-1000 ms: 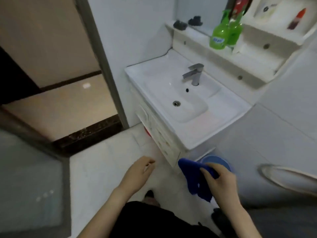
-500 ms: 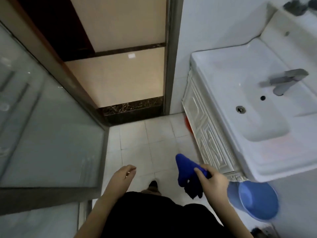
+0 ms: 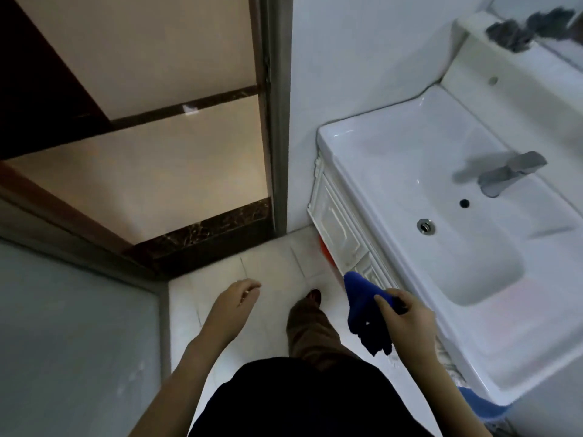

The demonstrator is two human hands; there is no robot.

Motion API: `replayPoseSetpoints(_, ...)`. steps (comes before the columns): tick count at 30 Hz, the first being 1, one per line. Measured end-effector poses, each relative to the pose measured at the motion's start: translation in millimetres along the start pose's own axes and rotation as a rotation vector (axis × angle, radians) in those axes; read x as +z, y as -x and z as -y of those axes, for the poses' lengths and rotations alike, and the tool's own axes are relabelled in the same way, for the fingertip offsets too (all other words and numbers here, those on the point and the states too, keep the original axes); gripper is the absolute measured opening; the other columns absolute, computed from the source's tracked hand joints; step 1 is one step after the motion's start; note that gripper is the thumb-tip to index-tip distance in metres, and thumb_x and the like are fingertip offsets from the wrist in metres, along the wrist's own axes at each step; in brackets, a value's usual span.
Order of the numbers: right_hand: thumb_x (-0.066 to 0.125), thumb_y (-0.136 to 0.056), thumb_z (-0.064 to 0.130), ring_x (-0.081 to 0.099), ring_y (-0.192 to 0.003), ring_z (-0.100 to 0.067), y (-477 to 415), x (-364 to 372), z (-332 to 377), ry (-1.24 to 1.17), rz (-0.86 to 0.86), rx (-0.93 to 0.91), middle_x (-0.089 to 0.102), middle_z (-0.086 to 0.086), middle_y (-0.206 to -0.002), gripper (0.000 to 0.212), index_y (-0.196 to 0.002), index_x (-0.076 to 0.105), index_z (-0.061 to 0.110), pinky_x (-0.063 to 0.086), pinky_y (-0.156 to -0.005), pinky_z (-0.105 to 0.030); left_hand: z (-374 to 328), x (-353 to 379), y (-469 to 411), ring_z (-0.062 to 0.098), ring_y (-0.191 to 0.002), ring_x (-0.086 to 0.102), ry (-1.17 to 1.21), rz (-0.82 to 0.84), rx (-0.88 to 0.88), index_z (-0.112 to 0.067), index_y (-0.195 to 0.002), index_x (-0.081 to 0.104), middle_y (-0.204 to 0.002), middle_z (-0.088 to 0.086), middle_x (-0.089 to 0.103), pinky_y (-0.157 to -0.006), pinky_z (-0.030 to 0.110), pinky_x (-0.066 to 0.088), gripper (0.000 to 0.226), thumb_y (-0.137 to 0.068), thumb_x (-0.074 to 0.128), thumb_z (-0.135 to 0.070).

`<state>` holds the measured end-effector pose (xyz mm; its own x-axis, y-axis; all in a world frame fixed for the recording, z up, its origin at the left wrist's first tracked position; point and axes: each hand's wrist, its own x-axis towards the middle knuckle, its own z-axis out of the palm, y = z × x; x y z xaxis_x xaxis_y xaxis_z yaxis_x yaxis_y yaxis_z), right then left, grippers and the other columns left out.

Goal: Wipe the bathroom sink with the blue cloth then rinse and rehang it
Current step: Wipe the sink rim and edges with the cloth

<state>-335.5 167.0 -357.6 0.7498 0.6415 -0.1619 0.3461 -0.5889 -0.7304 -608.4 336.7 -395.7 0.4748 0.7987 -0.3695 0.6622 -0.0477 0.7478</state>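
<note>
On my feed I look down on a white sink point(image 3: 394, 171) at the right, with its grey tap point(image 3: 504, 175) over the bowl and the drain point(image 3: 426, 226) in the bottom. The right hand point(image 3: 407, 313) grips a bunched blue cloth point(image 3: 362, 304) near the sink's front edge, in front of the white cabinet point(image 3: 337, 228) below it. The cloth hangs down from the fingers. The left hand point(image 3: 235, 302) hangs over the pale tiled floor point(image 3: 274, 266), fingers loosely curled, holding nothing. A leg and shoe point(image 3: 314, 296) show between the hands. I can make out a blue tub point(image 3: 482, 405) under the sink's near corner, a grey door frame point(image 3: 279, 121) left of the sink, and a frosted glass panel point(image 3: 79, 326) at far left.
</note>
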Motion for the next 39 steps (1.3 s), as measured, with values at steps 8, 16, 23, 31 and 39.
replayPoseSetpoints(8, 0.074, -0.079, 0.008, 0.067, -0.073, -0.017, -141, 21, 51, -0.046, 0.008, -0.012, 0.071, 0.001, -0.074, 0.011, -0.084, 0.074, 0.018, 0.050, -0.067, -0.031, -40, -20, -132, 0.005, -0.102, 0.060, 0.043, -0.009, -0.072, -0.021, -0.112, 0.067, -0.112, -0.005, 0.067, -0.077, 0.005, 0.039, 0.019, -0.101, 0.052, -0.023)
replayPoseSetpoints(16, 0.075, -0.079, 0.014, 0.063, -0.077, -0.005, -247, 20, 114, -0.091, -0.061, -0.078, 0.070, 0.011, -0.079, 0.011, -0.085, 0.073, 0.023, 0.049, -0.072, -0.022, -124, -55, -270, 0.007, -0.101, 0.059, -0.056, 0.091, 0.079, -0.025, -0.111, 0.064, -0.112, -0.004, 0.064, -0.077, 0.011, 0.040, 0.017, -0.102, 0.049, -0.024)
replayPoseSetpoints(23, 0.073, -0.082, 0.017, 0.062, -0.079, -0.004, -300, 18, 156, -0.154, -0.151, -0.009, 0.069, 0.014, -0.079, 0.009, -0.084, 0.072, 0.026, 0.043, -0.069, -0.013, -210, -46, -384, 0.001, -0.109, 0.056, -0.139, 0.312, 0.392, -0.027, -0.131, 0.054, -0.125, -0.009, 0.054, -0.093, 0.016, 0.046, 0.036, -0.096, 0.060, -0.027)
replayPoseSetpoints(31, 0.074, -0.082, 0.011, 0.060, -0.083, -0.007, -324, 20, 180, -0.219, -0.334, 0.084, 0.069, 0.015, -0.083, 0.016, -0.082, 0.071, 0.027, 0.045, -0.071, -0.018, -269, -18, -480, 0.003, -0.128, 0.041, -0.280, 0.684, 0.713, -0.054, -0.133, 0.036, -0.135, -0.023, 0.042, -0.106, 0.016, 0.028, 0.061, -0.086, 0.067, -0.032)
replayPoseSetpoints(39, 0.074, -0.083, 0.011, 0.065, -0.077, -0.010, -315, 19, 168, -0.352, -0.446, 0.308, 0.071, 0.017, -0.081, 0.013, -0.084, 0.075, 0.023, 0.047, -0.068, -0.014, -288, -8, -483, 0.002, -0.104, 0.055, -0.228, 0.770, 0.689, -0.026, -0.112, 0.059, -0.113, -0.015, 0.062, -0.089, 0.018, 0.042, 0.016, -0.096, 0.059, -0.026)
